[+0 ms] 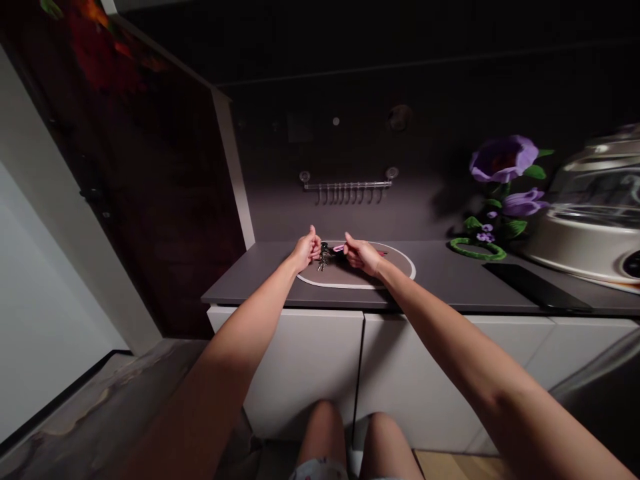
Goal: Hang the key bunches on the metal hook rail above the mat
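Keys [323, 260] show between the left hand [305, 250] and right hand [363, 256]

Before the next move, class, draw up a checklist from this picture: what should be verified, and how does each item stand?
1. Left hand beside the keys: ok.
2. Keys secure in the left grip: cannot tell, contact is unclear.
3. Right hand beside the pink item: ok.
4. Pink item secure in the right grip: cannot tell, too small.
5. Mat flat on the counter: ok.
6. Bright light over the work: not ok, the scene is dim.
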### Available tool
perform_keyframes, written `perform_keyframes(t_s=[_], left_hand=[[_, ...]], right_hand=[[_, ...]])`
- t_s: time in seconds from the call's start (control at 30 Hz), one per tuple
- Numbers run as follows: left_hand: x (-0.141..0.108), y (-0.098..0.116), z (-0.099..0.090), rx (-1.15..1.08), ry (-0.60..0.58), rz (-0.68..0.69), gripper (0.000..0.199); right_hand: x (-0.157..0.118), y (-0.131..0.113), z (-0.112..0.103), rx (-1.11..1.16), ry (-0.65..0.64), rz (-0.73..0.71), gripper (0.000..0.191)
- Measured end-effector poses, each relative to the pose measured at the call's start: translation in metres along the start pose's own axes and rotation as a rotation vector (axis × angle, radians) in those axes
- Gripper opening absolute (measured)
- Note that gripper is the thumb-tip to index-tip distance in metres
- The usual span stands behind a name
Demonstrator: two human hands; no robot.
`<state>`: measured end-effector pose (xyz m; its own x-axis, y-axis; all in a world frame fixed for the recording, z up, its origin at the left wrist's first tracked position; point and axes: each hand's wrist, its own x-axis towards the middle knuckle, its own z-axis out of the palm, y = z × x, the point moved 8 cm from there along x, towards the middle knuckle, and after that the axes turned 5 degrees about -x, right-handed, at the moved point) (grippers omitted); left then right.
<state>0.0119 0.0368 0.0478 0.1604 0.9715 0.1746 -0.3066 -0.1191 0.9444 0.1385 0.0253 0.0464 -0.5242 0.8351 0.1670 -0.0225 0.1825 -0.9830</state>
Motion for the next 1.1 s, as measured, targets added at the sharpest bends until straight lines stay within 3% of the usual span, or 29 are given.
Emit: perform_keyframes(t_s=[0.07, 0.17, 0.3, 0.5, 0.67, 0.8, 1.1], left_hand=[[0.006, 0.019, -0.008, 0.138, 0.084, 0.141, 0.043], [0.014, 0.039, -0.011, 0.402, 0.114, 0.303, 0.027], [0.022, 0.045, -0.011, 0.688, 0.116, 0.421, 0.014], [0.026, 0.030, -0.020, 0.824, 0.141, 0.460, 0.009], [0.027, 0.016, -0.020, 0.941, 0.008, 0.469, 0.011], [0.031, 0.008, -0.021, 0.954, -0.072, 0.429, 0.012], [0.031, 0.005, -0.017, 0.981, -0.093, 0.420, 0.009]], right_hand=[[0.010, -0.013, 0.000, -0.110, 0.088, -0.091, 0.036], [0.025, -0.027, -0.001, -0.358, 0.194, -0.180, 0.031], [0.041, -0.036, -0.005, -0.699, 0.297, -0.241, 0.019], [0.055, -0.029, -0.006, -1.061, 0.274, -0.286, 0.015], [0.060, -0.011, -0.001, -1.273, 0.162, -0.298, 0.017], [0.064, -0.002, -0.002, -1.323, 0.110, -0.281, 0.017], [0.064, 0.001, -0.003, -1.319, 0.114, -0.160, 0.010]])
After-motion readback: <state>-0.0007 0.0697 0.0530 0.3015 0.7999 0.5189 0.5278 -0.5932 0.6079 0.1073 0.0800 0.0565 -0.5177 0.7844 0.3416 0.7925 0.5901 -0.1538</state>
